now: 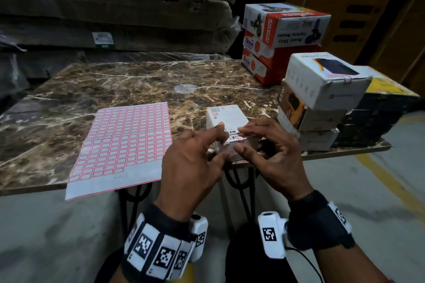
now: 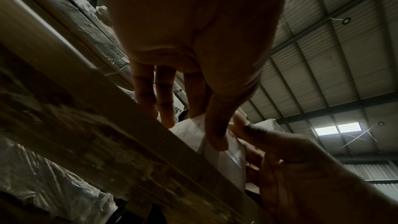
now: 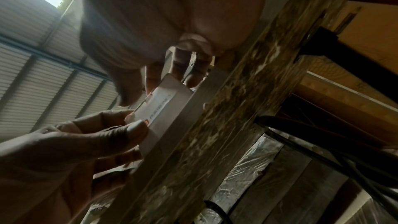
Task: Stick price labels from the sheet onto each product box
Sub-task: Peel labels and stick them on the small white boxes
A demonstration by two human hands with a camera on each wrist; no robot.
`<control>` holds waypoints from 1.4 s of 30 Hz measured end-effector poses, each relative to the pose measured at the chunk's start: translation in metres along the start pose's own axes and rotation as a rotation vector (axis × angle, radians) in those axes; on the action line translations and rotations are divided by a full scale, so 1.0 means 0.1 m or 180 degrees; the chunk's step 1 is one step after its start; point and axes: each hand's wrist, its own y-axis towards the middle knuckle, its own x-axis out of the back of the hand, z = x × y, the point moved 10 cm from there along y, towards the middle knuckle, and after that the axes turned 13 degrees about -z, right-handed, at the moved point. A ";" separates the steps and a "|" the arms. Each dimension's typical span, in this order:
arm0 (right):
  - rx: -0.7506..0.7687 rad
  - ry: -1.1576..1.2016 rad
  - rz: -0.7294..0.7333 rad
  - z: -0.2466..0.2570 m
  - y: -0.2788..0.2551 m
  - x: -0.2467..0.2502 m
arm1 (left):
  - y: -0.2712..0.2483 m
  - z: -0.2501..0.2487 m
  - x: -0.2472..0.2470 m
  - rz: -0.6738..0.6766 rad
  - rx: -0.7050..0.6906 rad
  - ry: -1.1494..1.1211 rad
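A white product box (image 1: pixel 226 117) lies on the marble table (image 1: pixel 138 80) near its front edge. My left hand (image 1: pixel 222 141) grips the box's near left corner, index finger on top and thumb on the side. My right hand (image 1: pixel 239 140) curls over the near right end, its thumb and index finger either side of a small red-bordered price label (image 1: pixel 241 137) on the box's edge. The label sheet (image 1: pixel 124 142), a grid of red-bordered stickers, lies flat to the left and overhangs the table edge. The left wrist view shows my left hand's thumb (image 2: pixel 215 135) on the box (image 2: pixel 224 163); the right wrist view shows my right hand's fingers (image 3: pixel 181 67) behind the box (image 3: pixel 170 108).
Product boxes are stacked at the table's right: a carton sealer box (image 1: pixel 285 27) on red boxes (image 1: pixel 259 64), a white box (image 1: pixel 322 78) on others, and black boxes (image 1: pixel 379 117). Plastic-wrapped slabs (image 1: pixel 115 7) rise behind the table.
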 end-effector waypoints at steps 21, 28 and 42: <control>-0.0130 0.0267 0.0078 -0.16 -0.07 0.03 | -0.04 0.00 0.00 0.0125 0.0108 -0.0022; -0.0475 0.0495 0.0098 -0.02 -0.01 0.03 | 0.12 -0.10 0.09 0.0146 -0.0039 -0.0076; -0.0795 0.0498 -0.0088 -0.03 0.04 -0.11 | 0.47 -0.24 0.45 -0.0235 0.0728 -0.1502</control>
